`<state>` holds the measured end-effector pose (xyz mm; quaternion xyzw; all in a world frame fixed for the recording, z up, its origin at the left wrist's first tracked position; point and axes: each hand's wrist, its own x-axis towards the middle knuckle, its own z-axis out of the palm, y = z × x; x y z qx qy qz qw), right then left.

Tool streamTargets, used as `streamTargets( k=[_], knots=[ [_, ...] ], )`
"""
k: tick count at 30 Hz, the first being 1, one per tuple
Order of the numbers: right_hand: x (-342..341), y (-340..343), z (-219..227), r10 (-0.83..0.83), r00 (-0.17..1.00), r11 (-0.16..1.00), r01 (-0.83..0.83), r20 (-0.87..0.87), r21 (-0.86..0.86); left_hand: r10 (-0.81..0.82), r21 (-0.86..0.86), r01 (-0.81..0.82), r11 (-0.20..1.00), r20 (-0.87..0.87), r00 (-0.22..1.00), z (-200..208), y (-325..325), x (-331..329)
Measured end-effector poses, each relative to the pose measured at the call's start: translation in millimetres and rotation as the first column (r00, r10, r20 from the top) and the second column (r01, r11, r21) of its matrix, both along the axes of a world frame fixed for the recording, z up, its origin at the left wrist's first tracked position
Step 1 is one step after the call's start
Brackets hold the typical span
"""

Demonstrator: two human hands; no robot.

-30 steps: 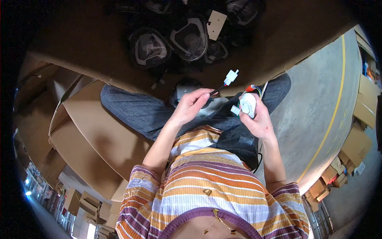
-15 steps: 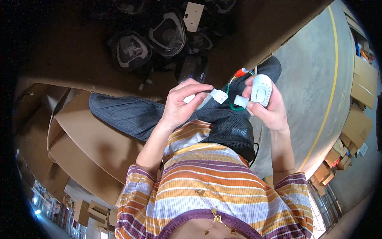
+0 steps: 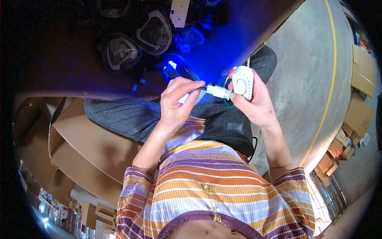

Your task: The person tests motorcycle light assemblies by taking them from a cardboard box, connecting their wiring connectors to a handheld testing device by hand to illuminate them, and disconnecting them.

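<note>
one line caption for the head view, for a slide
Left hand pushes a white connector toward the white oval device held in the right hand, blue light glowing.

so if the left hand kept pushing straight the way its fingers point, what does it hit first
Most likely the white connector it is pinching, then the white oval device in the right hand. The left hand points right; depth is unclear.

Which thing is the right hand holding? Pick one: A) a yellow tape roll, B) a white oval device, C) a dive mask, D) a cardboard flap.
B: the right hand is closed around a white oval device, while the left hand pinches the white connector against it; the masks lie apart in the box above.
</note>
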<state>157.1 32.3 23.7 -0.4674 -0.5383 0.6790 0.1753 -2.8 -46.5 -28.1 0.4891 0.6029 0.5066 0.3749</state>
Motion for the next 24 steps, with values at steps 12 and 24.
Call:
streamTargets(
  k=[12, 24],
  knots=[
    [5, -8, -13, -0.121, 0.986, 0.991, 0.113, -0.117, -0.075, -0.01, -0.009, 0.009, 1.0, -0.073, 0.997, -4, -11, 13],
    [6, 4, -22, -0.13, 0.991, 0.987, 0.126, 0.04, 0.096, 0.305, -0.293, -0.227, 0.929, 0.258, 0.917, -47, -14, -5]
  ],
)
